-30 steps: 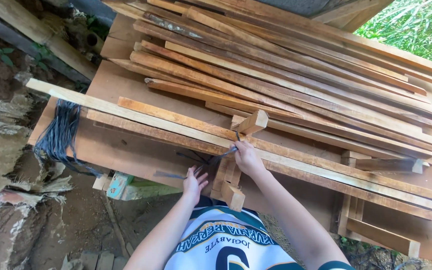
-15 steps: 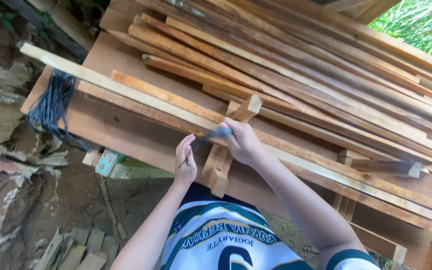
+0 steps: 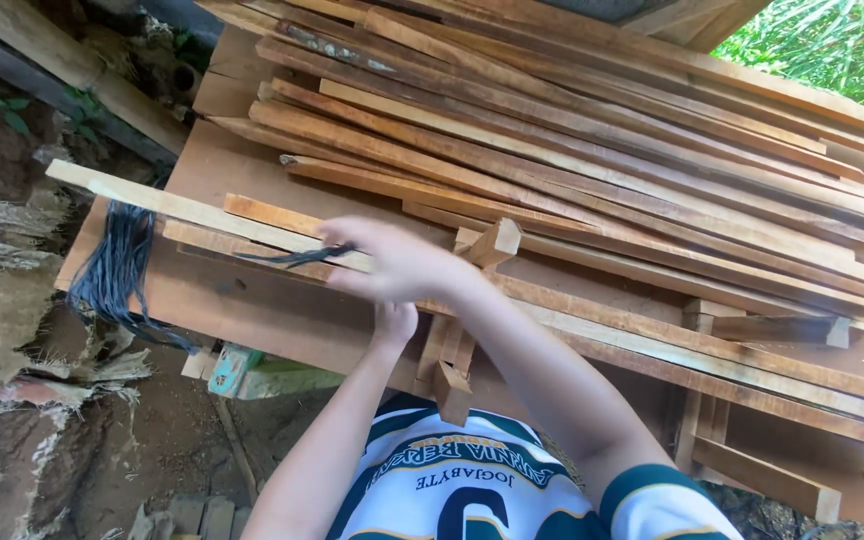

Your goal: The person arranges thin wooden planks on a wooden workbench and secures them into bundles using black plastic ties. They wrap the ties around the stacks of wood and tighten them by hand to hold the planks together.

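Note:
My right hand (image 3: pixel 397 265) is blurred over the long pale plank (image 3: pixel 182 208) on the wooden table (image 3: pixel 252 310) and pinches a thin dark strip (image 3: pixel 297 257) that trails to the left. My left hand (image 3: pixel 395 322) lies just below it, largely hidden by the right hand, beside a short bundle of wooden sticks (image 3: pixel 450 355) that leans on the table's front edge. A small wooden block (image 3: pixel 493 241) sticks up right of my right hand.
A big pile of long wooden slats (image 3: pixel 592 150) covers the back and right of the table. A bundle of dark strips (image 3: pixel 117 270) hangs over the table's left edge. Rubble and dirt lie on the ground at left, and a small green box (image 3: pixel 235 368) sits under the table.
My right hand has swung left from the wooden block, drawing a dark strip out along the plank. My left hand has shifted right, under the right hand.

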